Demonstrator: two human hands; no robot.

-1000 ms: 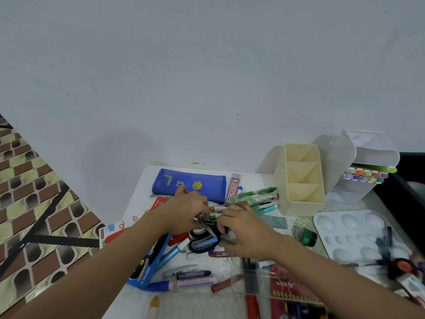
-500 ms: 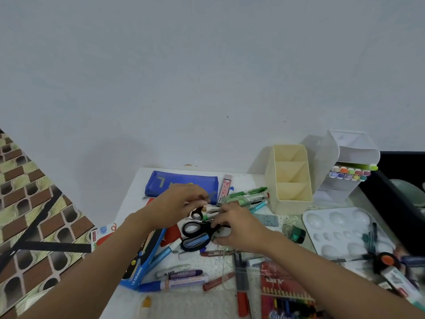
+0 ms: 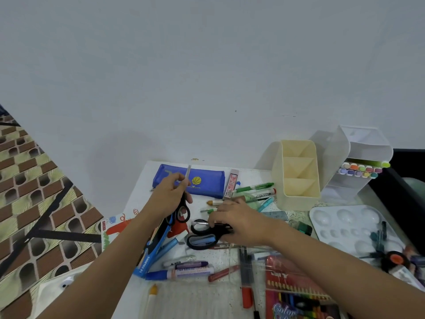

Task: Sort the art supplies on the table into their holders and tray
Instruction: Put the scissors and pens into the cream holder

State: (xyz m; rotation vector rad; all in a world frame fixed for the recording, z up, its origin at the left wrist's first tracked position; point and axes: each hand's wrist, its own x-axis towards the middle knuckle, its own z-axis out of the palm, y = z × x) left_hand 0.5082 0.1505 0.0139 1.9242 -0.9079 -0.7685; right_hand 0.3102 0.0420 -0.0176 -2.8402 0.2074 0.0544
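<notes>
While sweeping from the far left: floor in a brown-and-yellow brick pattern, crossed by dark bars. Behind everything, a plain pale wall. Against it, back edge touching, a white speckled desk, strewn with pens, markers and crayons.

Left hand above the near edge of the blue pencil case, grip clenched round small black-handled scissors, blade tip pointing up toward the wall. Just right of it, right hand low on the desk, fingers curled over larger black scissors with blue-lined handles, grasping near the pivot. Further right, a cream three-part holder at the wall, beside it a white holder carrying pastel-capped markers, and in front a white palette tray.

Readable: "12 COLOURS" on the blue box close to the desk's left edge; "Color" on the red pencil box at the near right. Other labels too blurred to read.

Bare desktop at the back left corner beside the pencil case, and in a narrow strip between pencil case and hands. Right side hemmed in by a dark object.
</notes>
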